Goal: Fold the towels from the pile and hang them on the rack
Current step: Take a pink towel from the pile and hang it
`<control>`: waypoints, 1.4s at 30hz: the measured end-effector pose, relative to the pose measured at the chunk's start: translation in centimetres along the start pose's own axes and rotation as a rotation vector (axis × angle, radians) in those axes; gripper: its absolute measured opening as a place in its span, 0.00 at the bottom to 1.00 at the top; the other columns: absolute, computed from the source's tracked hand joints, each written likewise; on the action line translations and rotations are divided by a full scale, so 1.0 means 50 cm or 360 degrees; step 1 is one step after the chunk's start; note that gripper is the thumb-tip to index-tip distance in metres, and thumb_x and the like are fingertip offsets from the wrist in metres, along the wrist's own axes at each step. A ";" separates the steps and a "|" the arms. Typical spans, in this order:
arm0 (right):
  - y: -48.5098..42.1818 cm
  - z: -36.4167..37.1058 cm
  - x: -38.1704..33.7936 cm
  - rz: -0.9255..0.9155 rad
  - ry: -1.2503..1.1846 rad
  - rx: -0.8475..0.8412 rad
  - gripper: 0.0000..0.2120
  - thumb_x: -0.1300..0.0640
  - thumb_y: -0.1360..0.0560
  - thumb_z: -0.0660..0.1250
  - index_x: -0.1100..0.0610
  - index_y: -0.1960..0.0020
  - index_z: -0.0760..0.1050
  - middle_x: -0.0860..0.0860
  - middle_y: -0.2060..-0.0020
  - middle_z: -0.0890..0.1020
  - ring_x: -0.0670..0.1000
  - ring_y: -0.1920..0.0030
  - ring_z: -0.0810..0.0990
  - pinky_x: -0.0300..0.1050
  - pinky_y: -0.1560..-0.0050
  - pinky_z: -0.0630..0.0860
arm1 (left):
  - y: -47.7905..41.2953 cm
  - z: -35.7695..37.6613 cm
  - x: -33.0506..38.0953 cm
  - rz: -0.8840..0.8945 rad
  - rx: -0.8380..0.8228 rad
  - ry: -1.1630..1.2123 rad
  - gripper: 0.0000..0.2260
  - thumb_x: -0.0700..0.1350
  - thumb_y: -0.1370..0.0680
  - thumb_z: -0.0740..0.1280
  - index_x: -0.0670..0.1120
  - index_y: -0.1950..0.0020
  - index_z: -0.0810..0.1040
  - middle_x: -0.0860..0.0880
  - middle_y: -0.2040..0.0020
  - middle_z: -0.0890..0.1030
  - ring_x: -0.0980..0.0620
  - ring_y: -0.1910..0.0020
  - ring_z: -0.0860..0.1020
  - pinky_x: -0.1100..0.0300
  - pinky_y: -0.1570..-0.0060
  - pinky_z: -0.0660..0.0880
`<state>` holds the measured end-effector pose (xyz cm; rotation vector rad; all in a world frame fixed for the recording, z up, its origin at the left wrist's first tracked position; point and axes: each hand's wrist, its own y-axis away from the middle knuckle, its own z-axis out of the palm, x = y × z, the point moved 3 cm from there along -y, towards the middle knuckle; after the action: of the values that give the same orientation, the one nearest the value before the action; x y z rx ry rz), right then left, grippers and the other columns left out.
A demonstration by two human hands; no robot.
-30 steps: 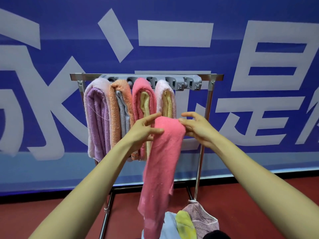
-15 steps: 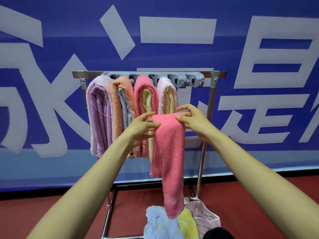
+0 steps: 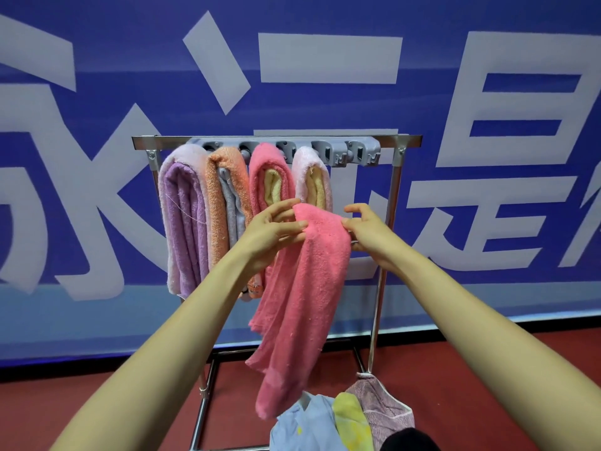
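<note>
A pink towel (image 3: 302, 288) hangs folded lengthwise in front of the metal rack (image 3: 395, 203), held up by its top fold. My left hand (image 3: 271, 234) pinches the fold's left side between thumb and fingers. My right hand (image 3: 369, 234) pinches its right side. On the rack's grey holder (image 3: 361, 153) hang several folded towels: purple (image 3: 183, 222), orange (image 3: 219, 206), pink over yellow (image 3: 270, 177) and pale pink over yellow (image 3: 312, 177). The pile (image 3: 344, 421) of blue, yellow and mauve towels lies on the floor below.
A blue banner with large white characters (image 3: 325, 60) fills the wall behind the rack. The floor (image 3: 97, 402) is dark red. The holder's right-hand slots carry no towels. A dark object (image 3: 409, 441) sits at the bottom edge beside the pile.
The pink towel has spread wider and swung, its lower end now hanging more to the left. Both hands stay on its top fold at about the same height.
</note>
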<state>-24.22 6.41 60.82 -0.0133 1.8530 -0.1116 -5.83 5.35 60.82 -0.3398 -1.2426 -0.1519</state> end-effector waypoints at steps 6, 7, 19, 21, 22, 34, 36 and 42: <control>0.002 0.006 -0.004 -0.0049 -0.0162 -0.0012 0.17 0.61 0.21 0.62 0.56 0.33 0.65 0.57 0.50 0.81 0.52 0.52 0.80 0.44 0.54 0.80 | 0.005 -0.009 0.013 0.0088 0.0070 -0.0273 0.20 0.30 0.27 0.69 0.41 0.36 0.76 0.50 0.54 0.81 0.56 0.58 0.80 0.68 0.60 0.77; 0.005 0.006 -0.007 -0.0050 -0.0265 -0.0023 0.15 0.61 0.21 0.63 0.57 0.35 0.67 0.58 0.49 0.81 0.53 0.51 0.81 0.43 0.54 0.80 | 0.006 -0.012 0.014 0.0132 0.0089 -0.0333 0.20 0.31 0.27 0.70 0.41 0.37 0.76 0.49 0.54 0.82 0.55 0.56 0.80 0.66 0.56 0.77; 0.013 0.008 -0.056 -0.0233 -0.0378 -0.0129 0.10 0.64 0.22 0.65 0.57 0.42 0.74 0.56 0.54 0.80 0.50 0.58 0.79 0.41 0.59 0.79 | 0.003 -0.009 0.019 0.0430 0.0291 -0.0671 0.13 0.37 0.23 0.68 0.50 0.43 0.71 0.45 0.48 0.75 0.49 0.48 0.75 0.51 0.46 0.75; 0.008 0.006 -0.062 -0.0250 -0.0398 -0.0097 0.09 0.65 0.22 0.64 0.56 0.44 0.74 0.55 0.54 0.79 0.50 0.57 0.80 0.40 0.60 0.79 | -0.001 -0.006 0.022 0.0430 0.0299 -0.0646 0.14 0.37 0.23 0.68 0.49 0.42 0.70 0.47 0.50 0.75 0.52 0.51 0.75 0.56 0.51 0.76; 0.006 0.005 -0.063 -0.0262 -0.0404 -0.0073 0.08 0.65 0.22 0.64 0.56 0.45 0.74 0.55 0.54 0.79 0.51 0.57 0.79 0.42 0.58 0.79 | -0.004 -0.006 0.022 0.0414 0.0319 -0.0626 0.14 0.37 0.24 0.69 0.49 0.42 0.71 0.47 0.51 0.75 0.52 0.52 0.76 0.57 0.52 0.76; 0.000 0.006 -0.047 -0.0155 -0.0385 0.0109 0.12 0.69 0.24 0.64 0.61 0.42 0.77 0.58 0.49 0.79 0.51 0.58 0.78 0.43 0.59 0.77 | -0.015 0.001 -0.009 -0.0051 0.0356 -0.0446 0.15 0.37 0.23 0.67 0.48 0.39 0.69 0.43 0.42 0.76 0.50 0.59 0.76 0.57 0.62 0.74; 0.000 -0.001 -0.045 -0.0127 -0.0491 0.0151 0.11 0.69 0.23 0.64 0.60 0.44 0.77 0.58 0.49 0.78 0.50 0.59 0.78 0.43 0.59 0.78 | -0.006 0.007 -0.009 -0.0194 0.0166 -0.0311 0.21 0.36 0.23 0.68 0.48 0.33 0.67 0.42 0.42 0.77 0.50 0.58 0.78 0.56 0.57 0.76; 0.000 -0.012 -0.026 0.0005 -0.0387 -0.0076 0.23 0.60 0.22 0.66 0.56 0.29 0.65 0.59 0.43 0.79 0.51 0.49 0.81 0.44 0.48 0.78 | -0.004 -0.001 0.003 0.0050 0.0160 -0.0364 0.25 0.30 0.27 0.68 0.48 0.33 0.70 0.44 0.58 0.78 0.45 0.55 0.77 0.48 0.49 0.75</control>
<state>-24.42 6.56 62.22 -0.0552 1.6121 -0.0606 -5.79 5.18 60.99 -0.2947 -1.4645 -0.0233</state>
